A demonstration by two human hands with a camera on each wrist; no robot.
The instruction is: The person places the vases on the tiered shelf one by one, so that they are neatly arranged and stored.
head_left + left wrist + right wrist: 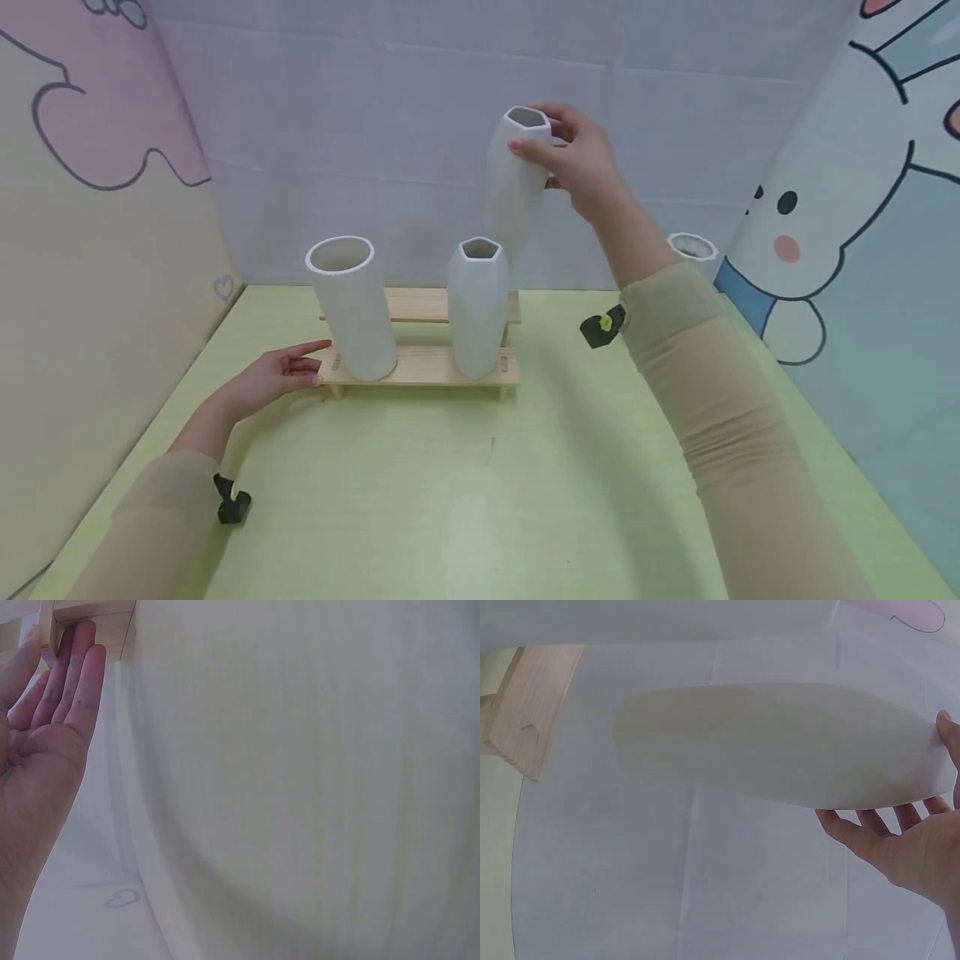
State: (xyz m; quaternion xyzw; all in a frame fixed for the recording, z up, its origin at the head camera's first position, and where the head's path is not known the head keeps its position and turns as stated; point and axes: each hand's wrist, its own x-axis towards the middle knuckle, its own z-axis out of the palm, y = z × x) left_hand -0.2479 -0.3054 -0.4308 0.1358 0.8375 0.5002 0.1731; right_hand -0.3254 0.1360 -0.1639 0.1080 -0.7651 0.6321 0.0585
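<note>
Resting near: left hand (273, 379) lies flat, fingers straight, touching the wooden rack's (423, 367) end on the tabletop (480, 500).
Rack holds: a round white tube (351, 307) and a short white vase (477, 307).
Held up high: right hand (577, 158) has its grip closed around the tall white vase (516, 179) near its rim, above the rack.

White vases (477, 304), pale wooden rack (420, 367), light green table (465, 492), beige sleeves (720, 417).
</note>
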